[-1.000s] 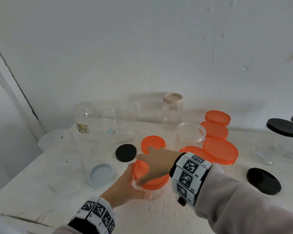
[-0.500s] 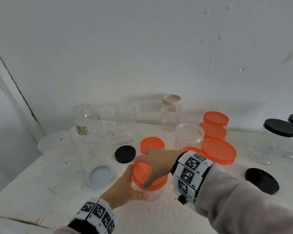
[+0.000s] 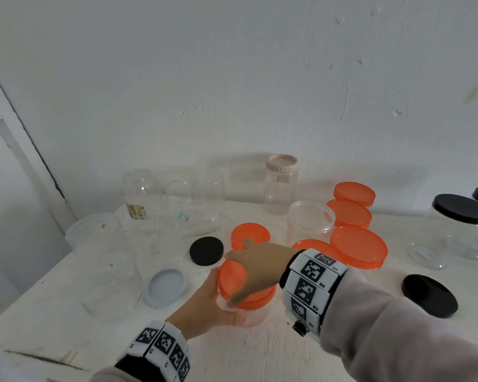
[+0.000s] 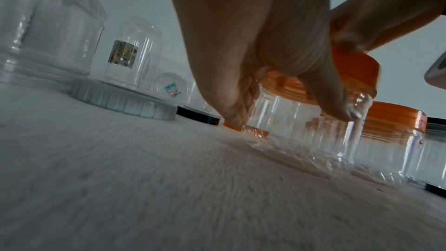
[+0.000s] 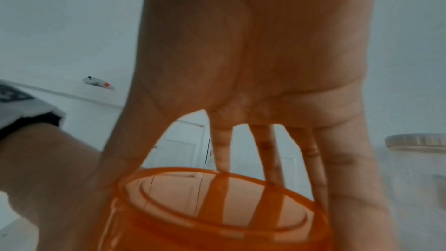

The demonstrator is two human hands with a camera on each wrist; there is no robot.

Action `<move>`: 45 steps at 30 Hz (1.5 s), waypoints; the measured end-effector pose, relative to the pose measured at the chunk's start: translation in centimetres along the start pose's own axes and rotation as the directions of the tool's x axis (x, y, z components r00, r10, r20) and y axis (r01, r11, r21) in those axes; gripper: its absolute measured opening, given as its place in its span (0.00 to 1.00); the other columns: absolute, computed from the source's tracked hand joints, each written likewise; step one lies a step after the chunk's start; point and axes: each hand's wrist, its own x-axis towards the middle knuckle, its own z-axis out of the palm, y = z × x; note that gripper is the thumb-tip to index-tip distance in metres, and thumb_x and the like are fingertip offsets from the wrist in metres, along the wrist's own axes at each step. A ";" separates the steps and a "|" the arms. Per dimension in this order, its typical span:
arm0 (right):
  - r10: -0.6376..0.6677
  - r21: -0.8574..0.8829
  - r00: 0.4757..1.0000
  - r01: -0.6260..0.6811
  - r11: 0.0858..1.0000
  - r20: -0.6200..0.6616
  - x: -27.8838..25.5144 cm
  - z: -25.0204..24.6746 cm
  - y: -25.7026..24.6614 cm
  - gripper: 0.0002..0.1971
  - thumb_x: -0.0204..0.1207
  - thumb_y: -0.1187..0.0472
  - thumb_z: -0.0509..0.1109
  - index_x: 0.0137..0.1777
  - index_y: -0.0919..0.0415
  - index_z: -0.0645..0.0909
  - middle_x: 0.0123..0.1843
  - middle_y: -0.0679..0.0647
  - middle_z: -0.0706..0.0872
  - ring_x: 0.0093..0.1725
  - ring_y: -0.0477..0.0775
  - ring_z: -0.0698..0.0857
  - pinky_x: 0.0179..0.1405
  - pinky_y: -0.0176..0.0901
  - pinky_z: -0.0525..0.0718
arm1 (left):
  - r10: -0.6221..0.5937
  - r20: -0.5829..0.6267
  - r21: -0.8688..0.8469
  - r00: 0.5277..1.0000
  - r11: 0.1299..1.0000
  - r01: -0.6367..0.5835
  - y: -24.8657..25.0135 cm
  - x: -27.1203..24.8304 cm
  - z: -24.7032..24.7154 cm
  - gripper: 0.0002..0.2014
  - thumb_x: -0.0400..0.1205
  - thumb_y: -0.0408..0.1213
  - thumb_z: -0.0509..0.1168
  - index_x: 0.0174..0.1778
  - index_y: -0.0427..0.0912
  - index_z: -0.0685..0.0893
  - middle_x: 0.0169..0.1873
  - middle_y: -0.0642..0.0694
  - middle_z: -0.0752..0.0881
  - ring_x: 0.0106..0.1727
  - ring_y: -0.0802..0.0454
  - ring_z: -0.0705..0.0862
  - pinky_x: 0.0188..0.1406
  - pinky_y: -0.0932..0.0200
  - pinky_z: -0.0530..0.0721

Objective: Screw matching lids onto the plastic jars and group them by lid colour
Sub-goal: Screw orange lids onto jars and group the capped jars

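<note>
the left hand (image 3: 204, 307) curls round the clear jar (image 3: 255, 315) low on the white tabletop (image 3: 53, 312), thumb on the near wall, fingers behind; the right hand (image 3: 255, 267) is draped over the orange lid (image 3: 232, 277) on that jar's mouth, fingers and thumb bent down over its rim, so this grip hides most of the lid top. just beyond the right hand lies a loose orange lid (image 3: 250, 235), with a black lid (image 3: 206, 250) beside it and a pale grey lid (image 3: 166, 285) left of the left hand. farther left and behind stand several clear lidless jars (image 3: 141, 197). right of the right wrist sit orange-lidded jars (image 3: 359, 248), an open clear tub (image 3: 311, 219), another black lid (image 3: 428, 295) and black-lidded jars (image 3: 461, 216); a beige-lidded jar (image 3: 281, 183) stands at the white wall (image 3: 232, 78).
</note>
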 end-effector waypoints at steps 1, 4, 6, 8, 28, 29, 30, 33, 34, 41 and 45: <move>0.018 0.001 1.000 -0.018 1.000 -0.007 0.0 0.1 -0.1 0.48 0.64 0.27 0.71 0.81 0.43 0.58 0.73 0.55 0.67 0.72 0.66 0.70 0.65 0.64 0.77 | 0.004 0.002 -0.002 1.000 1.000 -0.004 0.0 0.0 0.0 0.50 0.68 0.36 0.81 0.75 0.58 0.53 0.73 0.57 0.68 0.73 0.59 0.70 0.73 0.56 0.74; 0.034 -0.015 0.998 -0.034 0.999 0.054 -0.1 -0.4 -0.2 0.52 0.63 0.29 0.74 0.83 0.40 0.52 0.77 0.55 0.63 0.75 0.66 0.66 0.66 0.68 0.74 | 0.000 -0.007 -0.001 1.000 1.000 0.000 -0.1 0.1 0.0 0.50 0.67 0.35 0.81 0.76 0.56 0.53 0.74 0.55 0.67 0.75 0.56 0.69 0.76 0.51 0.72; -0.009 -0.042 0.995 0.013 0.999 0.102 -0.2 -0.9 -0.2 0.52 0.63 0.37 0.78 0.82 0.34 0.49 0.78 0.53 0.61 0.77 0.66 0.63 0.66 0.71 0.73 | 0.003 -0.013 -0.002 1.000 1.000 -0.003 -0.3 0.1 -0.1 0.52 0.66 0.36 0.82 0.77 0.56 0.52 0.74 0.55 0.68 0.73 0.58 0.70 0.72 0.59 0.75; -0.044 -0.037 0.993 0.049 0.998 0.108 -0.1 -1.1 -0.1 0.49 0.65 0.40 0.79 0.80 0.31 0.51 0.74 0.51 0.63 0.75 0.64 0.65 0.64 0.70 0.74 | 0.030 -0.003 -0.017 1.000 0.999 -0.030 -0.3 0.1 -0.1 0.52 0.66 0.35 0.82 0.75 0.60 0.52 0.72 0.59 0.69 0.70 0.64 0.72 0.65 0.69 0.76; -0.005 0.023 1.000 0.005 1.000 0.017 0.1 0.0 0.1 0.46 0.64 0.29 0.73 0.80 0.39 0.57 0.72 0.54 0.67 0.70 0.65 0.70 0.63 0.63 0.77 | 0.001 0.008 -0.009 1.000 1.000 -0.001 -0.2 0.1 0.0 0.51 0.68 0.34 0.80 0.77 0.55 0.51 0.74 0.55 0.67 0.74 0.57 0.69 0.74 0.54 0.73; 0.008 0.019 1.000 -0.008 1.000 0.004 0.1 0.1 -0.1 0.47 0.64 0.28 0.72 0.80 0.42 0.57 0.72 0.55 0.67 0.69 0.65 0.72 0.62 0.62 0.78 | 0.001 0.010 -0.012 1.000 1.000 0.000 -0.3 0.1 0.0 0.51 0.68 0.34 0.81 0.78 0.55 0.51 0.73 0.57 0.67 0.73 0.59 0.70 0.72 0.58 0.74; 0.018 0.018 1.000 -0.018 1.000 0.000 0.2 0.2 -0.2 0.47 0.64 0.28 0.71 0.80 0.43 0.58 0.72 0.55 0.68 0.69 0.66 0.72 0.62 0.62 0.78 | -0.001 0.013 -0.012 1.000 1.000 0.001 -0.3 0.1 0.0 0.52 0.68 0.34 0.81 0.78 0.55 0.51 0.72 0.58 0.67 0.72 0.60 0.70 0.70 0.61 0.75; 0.015 -0.010 0.999 -0.014 1.000 0.051 0.2 -0.2 -0.5 0.51 0.63 0.33 0.76 0.82 0.39 0.52 0.75 0.55 0.64 0.73 0.66 0.67 0.63 0.65 0.75 | -0.008 0.003 -0.008 1.000 1.000 0.008 -0.2 0.1 0.0 0.53 0.68 0.33 0.81 0.80 0.52 0.50 0.74 0.55 0.67 0.75 0.55 0.69 0.74 0.54 0.74; -0.007 -0.025 0.997 0.009 1.000 0.078 0.1 -0.4 -0.5 0.52 0.63 0.37 0.79 0.82 0.36 0.50 0.76 0.53 0.63 0.75 0.65 0.65 0.62 0.66 0.74 | -0.010 -0.006 0.014 1.000 1.000 0.010 -0.1 0.0 0.0 0.54 0.68 0.33 0.81 0.80 0.52 0.49 0.75 0.53 0.66 0.76 0.53 0.68 0.76 0.50 0.72; -0.042 0.012 0.998 0.041 0.999 0.036 0.1 0.0 0.2 0.47 0.64 0.34 0.76 0.79 0.33 0.54 0.72 0.51 0.65 0.71 0.63 0.65 0.60 0.65 0.76 | -0.001 -0.018 0.011 1.000 1.000 0.001 -0.2 0.1 0.1 0.53 0.68 0.34 0.81 0.79 0.52 0.49 0.75 0.52 0.67 0.75 0.54 0.69 0.76 0.50 0.72; 0.031 0.036 0.998 -0.029 0.999 -0.047 0.3 1.1 -0.2 0.48 0.63 0.25 0.69 0.81 0.41 0.56 0.74 0.55 0.66 0.71 0.66 0.68 0.63 0.64 0.77 | -0.005 -0.005 -0.012 1.000 1.000 0.005 -0.6 0.3 0.1 0.53 0.67 0.36 0.81 0.78 0.56 0.51 0.72 0.59 0.67 0.71 0.60 0.71 0.67 0.64 0.75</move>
